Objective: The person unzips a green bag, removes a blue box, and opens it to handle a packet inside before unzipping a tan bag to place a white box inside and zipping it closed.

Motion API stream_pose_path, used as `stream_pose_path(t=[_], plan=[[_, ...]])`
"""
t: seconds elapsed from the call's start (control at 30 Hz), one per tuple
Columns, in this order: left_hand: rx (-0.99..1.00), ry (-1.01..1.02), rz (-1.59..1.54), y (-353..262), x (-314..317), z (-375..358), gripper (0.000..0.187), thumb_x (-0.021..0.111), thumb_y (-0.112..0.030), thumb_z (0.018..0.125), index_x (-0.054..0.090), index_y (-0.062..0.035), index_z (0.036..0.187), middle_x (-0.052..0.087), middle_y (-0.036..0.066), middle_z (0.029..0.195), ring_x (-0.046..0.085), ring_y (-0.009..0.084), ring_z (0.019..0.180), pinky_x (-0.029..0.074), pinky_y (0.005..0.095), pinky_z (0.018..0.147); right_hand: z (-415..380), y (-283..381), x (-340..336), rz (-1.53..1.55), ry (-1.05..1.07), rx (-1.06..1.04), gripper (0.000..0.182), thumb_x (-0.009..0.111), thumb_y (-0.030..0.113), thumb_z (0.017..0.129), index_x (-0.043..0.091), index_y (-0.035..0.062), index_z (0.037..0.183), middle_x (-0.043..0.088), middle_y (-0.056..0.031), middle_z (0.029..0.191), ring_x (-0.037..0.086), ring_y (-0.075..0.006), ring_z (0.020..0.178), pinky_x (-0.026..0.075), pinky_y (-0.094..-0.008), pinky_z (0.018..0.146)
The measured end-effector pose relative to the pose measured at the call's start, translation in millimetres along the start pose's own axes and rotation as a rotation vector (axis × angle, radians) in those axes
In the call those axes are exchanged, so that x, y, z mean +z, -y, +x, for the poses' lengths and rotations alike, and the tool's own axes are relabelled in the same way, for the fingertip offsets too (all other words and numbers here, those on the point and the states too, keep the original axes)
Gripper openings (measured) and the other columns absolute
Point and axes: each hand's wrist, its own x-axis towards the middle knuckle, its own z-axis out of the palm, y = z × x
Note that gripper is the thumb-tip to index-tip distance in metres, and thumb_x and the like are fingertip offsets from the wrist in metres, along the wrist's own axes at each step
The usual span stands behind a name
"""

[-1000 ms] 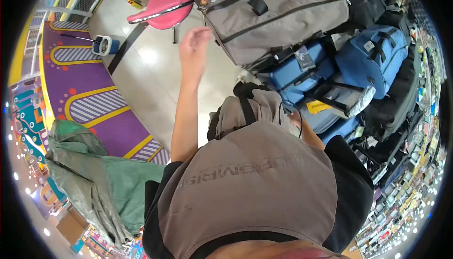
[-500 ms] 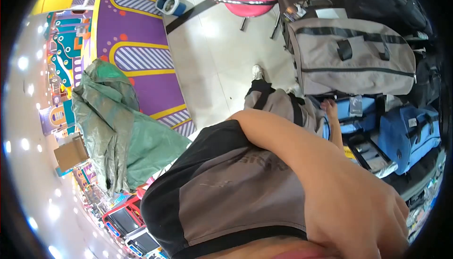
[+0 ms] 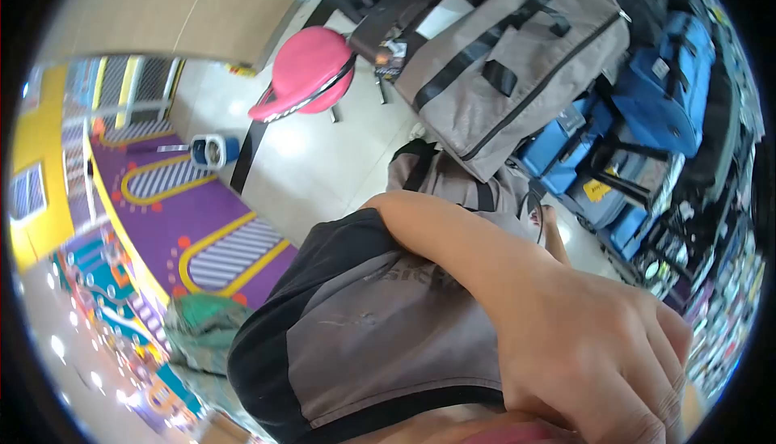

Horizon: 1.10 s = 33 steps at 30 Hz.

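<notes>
My left hand [image 3: 594,355] is large and close to the camera at the lower right. Its back faces me, the fingers curl downward, and the fingertips and whatever they hold are hidden. The left forearm crosses in front of the grey and black shirt [image 3: 388,339]. Farther down, beside the grey trousers [image 3: 453,181], my right hand [image 3: 550,222] shows only small, and its fingers are not distinct. A dark-rimmed item [image 3: 533,209] overlaps its edge in this view.
A large grey duffel bag [image 3: 517,72] lies ahead, with blue bags [image 3: 667,92] to its right. A pink stool seat [image 3: 311,76] and a blue and white bucket [image 3: 214,153] stand at the left. A green cover [image 3: 206,323] hangs near the purple striped panel [image 3: 162,217].
The view has turned, so the duffel bag and stool appear tilted and the green cover sits lower. My left hand stays curled near the camera; the right hand appears slightly lower.
</notes>
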Motion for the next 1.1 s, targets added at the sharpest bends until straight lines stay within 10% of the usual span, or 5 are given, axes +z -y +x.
stream_pose_path(t=[0.33, 0.7, 0.93, 1.1], plan=[[-0.014, 0.097, -0.220, -66, -8, 0, 0.034, 0.062, -0.032, 0.091, 0.067, -0.0018, 0.106, 0.070, 0.012, 0.103, 0.067, 0.0281, 0.094, 0.051, 0.0385, 0.079, -106, 43, 144, -0.037, -0.245, -0.339, 0.027, 0.060, 0.024, 0.094, 0.065, -0.0028, 0.099, 0.066, -0.0102, 0.073, 0.067, -0.0186, 0.063, 0.054, -0.0319, 0.055], [-0.036, 0.187, -0.259, -119, -23, -2, 0.033, 0.065, -0.031, 0.088, 0.067, -0.0027, 0.104, 0.070, 0.011, 0.100, 0.068, 0.0280, 0.091, 0.051, 0.0380, 0.077, -156, -20, 253, 0.044, -0.356, -0.133, 0.032, 0.057, 0.023, 0.090, 0.069, -0.0041, 0.104, 0.071, -0.0199, 0.081, 0.071, -0.0282, 0.077, 0.055, -0.0403, 0.070], [-0.317, 0.359, 0.049, -101, -91, -24, 0.033, 0.066, -0.024, 0.086, 0.067, -0.0011, 0.110, 0.071, 0.012, 0.104, 0.068, 0.0289, 0.093, 0.052, 0.0380, 0.080, -173, -39, 264, 0.166, -0.323, 0.028, 0.033, 0.056, 0.023, 0.090, 0.069, -0.0043, 0.104, 0.071, -0.0202, 0.082, 0.071, -0.0299, 0.080, 0.055, -0.0407, 0.073], [-0.826, 0.560, 0.972, -71, -198, -110, 0.040, 0.066, -0.016, 0.088, 0.063, -0.0027, 0.126, 0.066, 0.017, 0.121, 0.062, 0.0330, 0.113, 0.045, 0.0393, 0.100, -150, -7, 214, 0.034, -0.473, -0.195, 0.037, 0.061, 0.027, 0.091, 0.067, -0.0060, 0.106, 0.072, -0.0223, 0.096, 0.071, -0.0314, 0.092, 0.053, -0.0405, 0.082]])
